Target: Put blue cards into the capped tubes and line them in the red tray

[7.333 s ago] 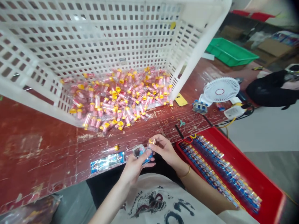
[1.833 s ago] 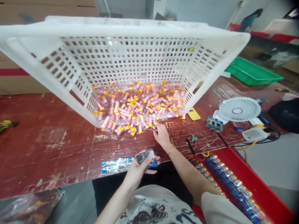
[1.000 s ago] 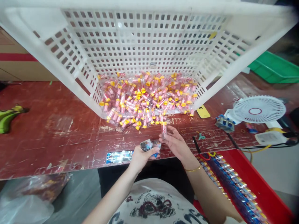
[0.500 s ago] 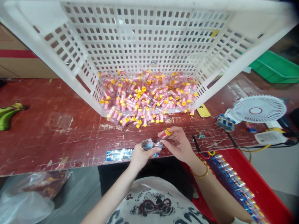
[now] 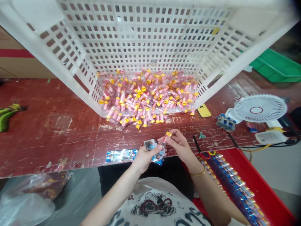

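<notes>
My right hand (image 5: 180, 146) pinches a small clear tube with a yellow cap and red-pink contents (image 5: 167, 136), cap end up and tilted. The fingers of my left hand (image 5: 143, 158) are closed on blue printed foil packets (image 5: 158, 157), partly hidden by the thumb. The tube's lower end is close to the packets; whether it is inside one I cannot make out. Left of that hand, a shiny blue packet strip (image 5: 121, 155) lies at the table's front edge. Many similar capped tubes (image 5: 145, 103) are heaped in the tipped white crate (image 5: 47, 55) and spill from its mouth.
On the red table (image 5: 77, 138) are a yellow phone (image 5: 204, 110), scissors (image 5: 197, 144), a blue bundle (image 5: 225, 122), a white fan (image 5: 261, 108) and cables at right. Green bananas (image 5: 7, 117) lie left. A red bin (image 5: 261, 188) holds rows of packets. A green tray (image 5: 277, 67) stands behind.
The tube in my right hand has moved slightly down, with my fingers now closer around its cap. More of the blue packets shows below my left thumb.
</notes>
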`<action>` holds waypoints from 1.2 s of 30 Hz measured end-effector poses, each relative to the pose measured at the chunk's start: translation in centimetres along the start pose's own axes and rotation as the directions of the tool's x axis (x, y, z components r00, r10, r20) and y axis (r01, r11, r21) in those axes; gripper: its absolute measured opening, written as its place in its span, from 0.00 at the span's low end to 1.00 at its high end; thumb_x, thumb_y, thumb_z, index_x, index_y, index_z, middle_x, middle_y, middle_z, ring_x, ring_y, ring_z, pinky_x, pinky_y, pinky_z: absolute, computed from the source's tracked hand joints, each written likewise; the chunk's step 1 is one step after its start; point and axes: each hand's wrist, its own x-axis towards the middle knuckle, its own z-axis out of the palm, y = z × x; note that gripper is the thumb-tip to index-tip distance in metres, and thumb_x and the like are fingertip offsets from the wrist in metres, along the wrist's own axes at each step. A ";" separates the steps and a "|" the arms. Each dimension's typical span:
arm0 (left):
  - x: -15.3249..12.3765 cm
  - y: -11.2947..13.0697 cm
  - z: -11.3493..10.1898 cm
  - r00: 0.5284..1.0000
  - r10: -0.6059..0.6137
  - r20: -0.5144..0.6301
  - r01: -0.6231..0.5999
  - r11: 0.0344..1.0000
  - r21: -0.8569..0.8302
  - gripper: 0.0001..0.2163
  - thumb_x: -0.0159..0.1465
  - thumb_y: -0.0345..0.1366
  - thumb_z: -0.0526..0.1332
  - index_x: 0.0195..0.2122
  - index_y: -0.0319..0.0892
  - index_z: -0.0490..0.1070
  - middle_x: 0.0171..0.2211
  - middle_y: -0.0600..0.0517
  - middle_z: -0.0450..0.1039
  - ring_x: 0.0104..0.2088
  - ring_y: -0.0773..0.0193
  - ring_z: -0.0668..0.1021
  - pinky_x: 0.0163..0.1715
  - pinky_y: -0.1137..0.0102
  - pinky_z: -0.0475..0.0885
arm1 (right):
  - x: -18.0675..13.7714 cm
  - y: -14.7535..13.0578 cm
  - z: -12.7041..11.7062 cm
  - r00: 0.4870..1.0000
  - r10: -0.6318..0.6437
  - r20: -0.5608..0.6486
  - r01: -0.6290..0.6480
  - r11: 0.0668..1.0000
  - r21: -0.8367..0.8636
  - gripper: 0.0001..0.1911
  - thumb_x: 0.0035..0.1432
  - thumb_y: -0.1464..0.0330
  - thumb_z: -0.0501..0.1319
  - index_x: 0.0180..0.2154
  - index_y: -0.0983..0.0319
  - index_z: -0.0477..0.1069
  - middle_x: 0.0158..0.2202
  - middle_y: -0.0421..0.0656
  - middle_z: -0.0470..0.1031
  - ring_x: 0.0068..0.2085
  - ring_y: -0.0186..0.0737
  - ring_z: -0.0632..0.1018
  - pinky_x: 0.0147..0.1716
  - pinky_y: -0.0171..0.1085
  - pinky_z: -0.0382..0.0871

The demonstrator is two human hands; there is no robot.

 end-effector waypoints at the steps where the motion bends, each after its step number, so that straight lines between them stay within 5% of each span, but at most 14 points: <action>1: 0.1 0.1 0.1 0.999 -0.031 0.013 0.031 0.999 -0.024 0.21 0.52 0.39 0.71 0.47 0.39 0.75 0.33 0.45 0.80 0.31 0.61 0.81 0.32 0.68 0.76 | -0.1 0.2 -0.1 1.000 0.007 -0.001 -0.007 1.000 -0.001 0.15 0.54 0.60 0.66 0.34 0.56 0.60 0.31 0.38 0.78 0.36 0.41 0.80 0.38 0.42 0.73; 5: 0.6 0.6 0.8 0.998 -0.067 -0.016 0.064 0.990 -0.126 0.19 0.51 0.38 0.71 0.43 0.37 0.76 0.30 0.47 0.79 0.28 0.62 0.80 0.27 0.69 0.77 | -0.9 0.4 0.3 0.997 -0.013 0.072 0.025 0.986 -0.162 0.12 0.55 0.59 0.64 0.36 0.58 0.64 0.38 0.41 0.75 0.36 0.37 0.77 0.37 0.38 0.72; 10: 0.8 1.2 1.9 0.996 -0.045 -0.078 0.031 0.984 -0.175 0.15 0.50 0.38 0.72 0.34 0.33 0.77 0.27 0.45 0.79 0.27 0.61 0.80 0.29 0.69 0.77 | -2.5 0.8 2.0 0.988 -0.107 0.113 0.145 0.894 -0.424 0.40 0.40 0.68 0.73 0.52 0.56 0.55 0.49 0.46 0.66 0.45 0.42 0.74 0.40 0.38 0.73; 15: -0.5 1.2 1.9 1.000 -0.007 -0.015 0.006 0.999 -0.048 0.14 0.51 0.38 0.71 0.36 0.35 0.77 0.28 0.47 0.80 0.27 0.63 0.80 0.28 0.73 0.75 | -2.8 1.0 2.2 0.975 -0.218 0.049 0.217 0.871 -0.442 0.33 0.45 0.72 0.68 0.49 0.56 0.54 0.47 0.45 0.63 0.45 0.40 0.73 0.39 0.37 0.73; 29: -1.0 0.8 2.1 0.997 0.061 -0.037 -0.061 0.998 -0.003 0.14 0.48 0.36 0.73 0.34 0.37 0.78 0.33 0.48 0.79 0.31 0.66 0.78 0.35 0.72 0.74 | -3.3 0.3 1.7 0.963 -0.262 0.056 0.265 0.895 -0.360 0.33 0.42 0.71 0.71 0.47 0.56 0.57 0.45 0.44 0.64 0.45 0.40 0.71 0.43 0.39 0.69; 33: -0.9 0.6 3.2 0.999 0.003 -0.044 0.001 0.995 0.103 0.16 0.48 0.41 0.72 0.34 0.37 0.77 0.33 0.47 0.78 0.33 0.58 0.79 0.33 0.65 0.76 | -3.6 0.3 0.7 0.977 -0.191 -0.096 0.179 0.977 -0.117 0.12 0.53 0.63 0.66 0.37 0.58 0.65 0.36 0.41 0.70 0.37 0.37 0.73 0.40 0.40 0.70; 36: -0.7 -0.4 3.8 0.990 -0.138 0.023 0.130 0.970 0.206 0.16 0.56 0.47 0.65 0.38 0.38 0.75 0.38 0.44 0.78 0.39 0.52 0.79 0.35 0.60 0.77 | -4.9 1.0 -3.2 0.925 -0.125 -0.359 0.134 0.991 0.001 0.13 0.53 0.58 0.65 0.31 0.59 0.66 0.32 0.40 0.73 0.33 0.36 0.74 0.36 0.39 0.71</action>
